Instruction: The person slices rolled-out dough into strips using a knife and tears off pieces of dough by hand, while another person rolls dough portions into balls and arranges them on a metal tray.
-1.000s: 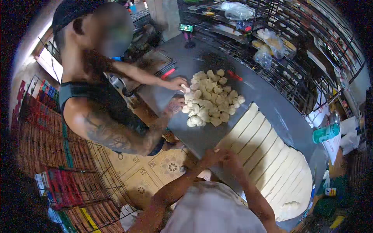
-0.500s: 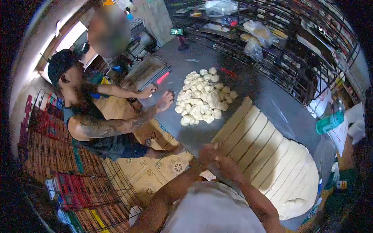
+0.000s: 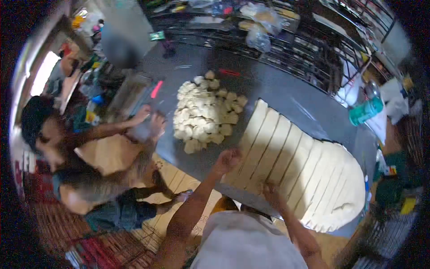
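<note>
A sheet of pale dough (image 3: pixel 309 166), cut into long strips, lies across the right part of the grey table. My left hand (image 3: pixel 227 161) is at its left edge, between the sheet and a heap of small dough pieces (image 3: pixel 204 112). Its fingers look curled, and what they hold, if anything, is hidden. By the near ends of the cut strips, my right hand (image 3: pixel 271 193) hangs low over the dough's edge. Motion smears its fingers.
To the left, a co-worker (image 3: pixel 107 152) sits with both hands by the table edge near the heap. A red-handled tool (image 3: pixel 156 89) lies there. At the right stands a green bottle (image 3: pixel 366 111). Racks (image 3: pixel 286 54) line the back, with plastic bags (image 3: pixel 259 38) on them.
My hands were close together at the near left corner of the dough. Now they are apart, the left farther forward, the right beside the near strip ends. The view has shifted.
</note>
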Action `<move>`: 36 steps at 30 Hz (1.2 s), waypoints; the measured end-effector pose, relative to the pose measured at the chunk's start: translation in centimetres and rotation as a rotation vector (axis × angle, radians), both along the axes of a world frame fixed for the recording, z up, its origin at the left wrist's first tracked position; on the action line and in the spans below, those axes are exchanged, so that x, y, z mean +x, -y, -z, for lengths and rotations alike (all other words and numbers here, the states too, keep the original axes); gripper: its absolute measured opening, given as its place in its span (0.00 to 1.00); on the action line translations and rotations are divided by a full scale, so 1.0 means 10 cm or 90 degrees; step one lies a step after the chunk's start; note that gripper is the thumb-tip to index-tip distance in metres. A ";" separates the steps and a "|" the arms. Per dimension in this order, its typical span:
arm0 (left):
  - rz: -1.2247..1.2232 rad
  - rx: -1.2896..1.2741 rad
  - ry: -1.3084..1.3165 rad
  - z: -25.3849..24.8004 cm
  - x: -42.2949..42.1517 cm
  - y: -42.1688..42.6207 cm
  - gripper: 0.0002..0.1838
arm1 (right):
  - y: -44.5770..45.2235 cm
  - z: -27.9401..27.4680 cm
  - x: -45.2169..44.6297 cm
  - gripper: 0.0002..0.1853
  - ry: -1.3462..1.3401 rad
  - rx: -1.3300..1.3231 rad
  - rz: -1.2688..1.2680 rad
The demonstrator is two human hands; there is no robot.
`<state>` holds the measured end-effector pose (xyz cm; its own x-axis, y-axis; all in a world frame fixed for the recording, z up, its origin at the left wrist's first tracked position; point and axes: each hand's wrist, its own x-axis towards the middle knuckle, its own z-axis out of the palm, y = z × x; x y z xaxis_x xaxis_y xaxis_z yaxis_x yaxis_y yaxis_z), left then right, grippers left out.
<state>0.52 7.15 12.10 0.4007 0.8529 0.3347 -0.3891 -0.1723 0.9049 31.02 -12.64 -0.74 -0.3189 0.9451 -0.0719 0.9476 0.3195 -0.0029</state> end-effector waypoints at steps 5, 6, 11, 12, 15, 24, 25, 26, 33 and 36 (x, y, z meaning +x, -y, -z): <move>-0.149 0.059 -0.577 0.55 0.69 -1.37 0.19 | 0.31 -0.83 -0.72 0.13 -0.948 -0.264 0.505; -0.271 0.178 -0.574 0.61 0.90 -1.63 0.19 | 0.22 -1.48 -0.87 0.11 -0.595 -0.202 0.406; -0.196 0.100 -0.744 0.77 1.40 -2.82 0.26 | 0.16 -1.48 -1.30 0.09 -0.673 -0.247 0.547; -0.220 0.170 -0.784 0.78 1.37 -2.84 0.33 | 0.15 -1.39 -1.33 0.09 -0.680 -0.224 0.539; -0.112 0.182 -0.779 0.61 1.36 -2.83 0.29 | -0.08 -1.40 -1.46 0.08 -0.668 -0.176 0.519; -0.071 -0.024 -0.319 0.12 0.27 -1.46 0.13 | -1.82 -1.18 -2.33 0.12 -0.452 0.018 0.202; -0.069 -0.101 -0.203 0.18 0.08 -1.24 0.15 | -1.81 -0.60 -2.24 0.13 -0.541 -0.032 0.259; -0.169 0.068 -0.290 0.55 -0.18 -1.04 0.14 | -1.77 -0.14 -2.15 0.15 -0.628 -0.085 0.320; -0.283 -0.644 0.276 -0.06 -2.34 1.07 0.29 | -1.63 -1.20 -2.10 0.20 -0.359 0.167 0.297; -0.342 -0.495 0.050 0.36 -2.46 1.35 0.33 | -1.62 -0.63 -1.95 0.19 -0.397 0.274 0.272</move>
<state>-24.08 -6.39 8.46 -0.1102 0.9120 -0.3952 -0.4976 0.2936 0.8162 11.47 3.51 5.53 0.2079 0.8976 0.3886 0.8522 0.0288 -0.5224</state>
